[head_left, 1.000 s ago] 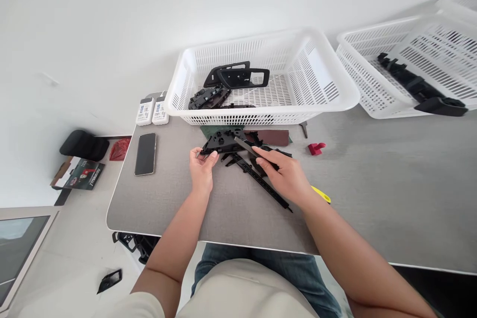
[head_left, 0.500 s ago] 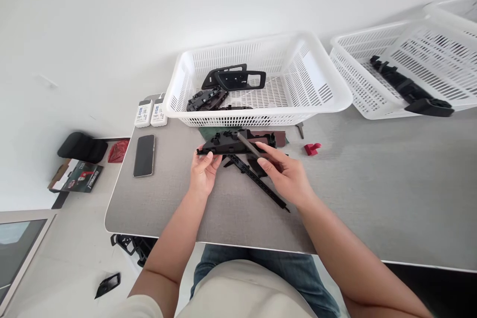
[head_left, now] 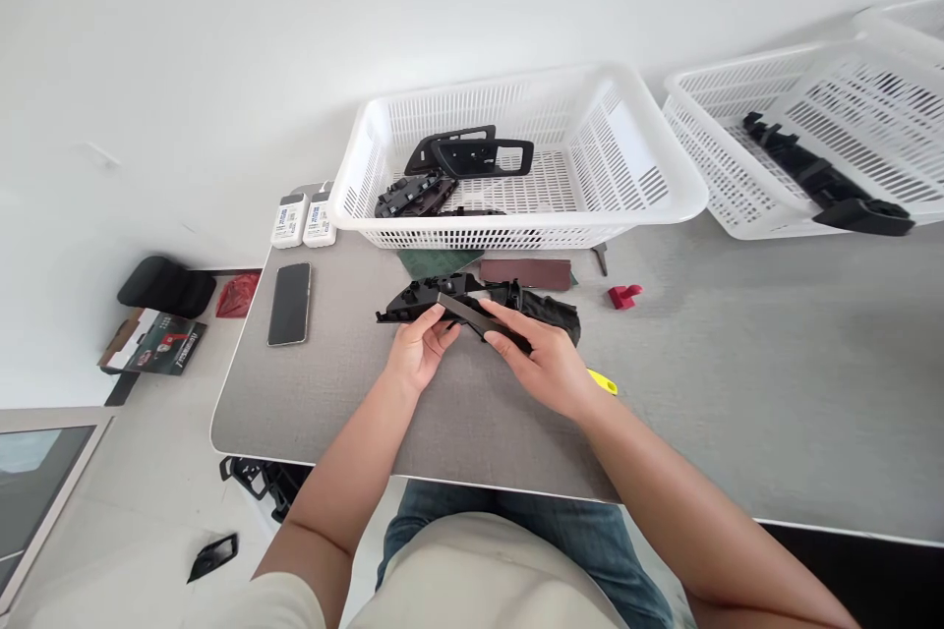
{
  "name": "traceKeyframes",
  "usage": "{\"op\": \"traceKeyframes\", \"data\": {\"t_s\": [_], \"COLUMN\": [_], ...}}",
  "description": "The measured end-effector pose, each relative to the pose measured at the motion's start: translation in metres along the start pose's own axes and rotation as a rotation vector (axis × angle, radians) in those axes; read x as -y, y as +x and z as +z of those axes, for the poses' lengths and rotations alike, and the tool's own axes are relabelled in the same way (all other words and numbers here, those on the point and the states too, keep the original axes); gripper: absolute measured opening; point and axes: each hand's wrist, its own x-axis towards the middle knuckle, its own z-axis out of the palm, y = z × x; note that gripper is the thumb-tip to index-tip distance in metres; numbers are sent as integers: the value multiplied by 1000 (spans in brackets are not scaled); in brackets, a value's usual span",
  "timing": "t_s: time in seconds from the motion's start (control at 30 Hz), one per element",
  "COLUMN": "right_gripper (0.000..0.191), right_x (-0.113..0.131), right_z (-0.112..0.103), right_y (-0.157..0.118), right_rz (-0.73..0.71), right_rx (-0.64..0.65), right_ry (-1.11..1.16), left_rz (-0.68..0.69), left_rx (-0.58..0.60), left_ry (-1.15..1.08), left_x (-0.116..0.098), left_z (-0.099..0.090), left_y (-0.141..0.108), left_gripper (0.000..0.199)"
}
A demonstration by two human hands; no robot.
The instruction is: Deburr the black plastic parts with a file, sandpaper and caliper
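A black plastic trim part [head_left: 420, 297] with clips along it sits low over the table in front of the large basket. My left hand [head_left: 418, 351] is closed at its near edge, thumb beside the tip of a flat dark bar. That flat dark bar [head_left: 464, 312], possibly a file, is gripped between the thumb and fingers of my right hand [head_left: 546, 364] and slants across the part. To the right, a crumpled black piece [head_left: 557, 312] shows behind my right hand. A yellow handle end [head_left: 603, 381] sticks out beside my right wrist.
Behind lie a green sheet [head_left: 439, 262] and a maroon strip [head_left: 525, 273]. A white basket [head_left: 626, 211] holds several black parts; another basket [head_left: 712, 157] stands right. A red clamp-like piece [head_left: 624, 296] and a phone [head_left: 290, 304] lie on the table.
The trim part has come down and nearer to me. My left hand has shifted right along it, and the bar has moved lower. The long black strip no longer shows; the yellow end does.
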Motion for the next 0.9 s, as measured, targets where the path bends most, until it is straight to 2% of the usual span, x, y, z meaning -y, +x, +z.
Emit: {"op": "traceKeyframes", "data": {"t_s": [0.13, 0.3, 0.43, 0.6, 0.8, 0.9], "right_gripper": [39, 34, 34, 33, 35, 35], "right_x": [-4, -5, 0, 3, 0, 1], "right_z": [1, -2, -3, 2, 0, 0], "right_y": [1, 0, -1, -2, -1, -1], "right_rz": [-59, -146, -212, -210, -153, -167], "right_rx": [-32, -108, -90, -28, -92, -44], "right_ry": [-71, -243, -354, -419, -416, -391], "left_rz": [86, 268, 395, 446, 449, 431], "left_rx": [-12, 30, -19, -77, -46, -45], "left_ry": [2, 104, 209, 326, 288, 301], "left_x": [0, 4, 10, 13, 12, 12], "left_z": [2, 3, -1, -5, -2, -3], "left_y": [-1, -2, 0, 1, 0, 1], "left_gripper": [14, 40, 48, 48, 47, 46]}}
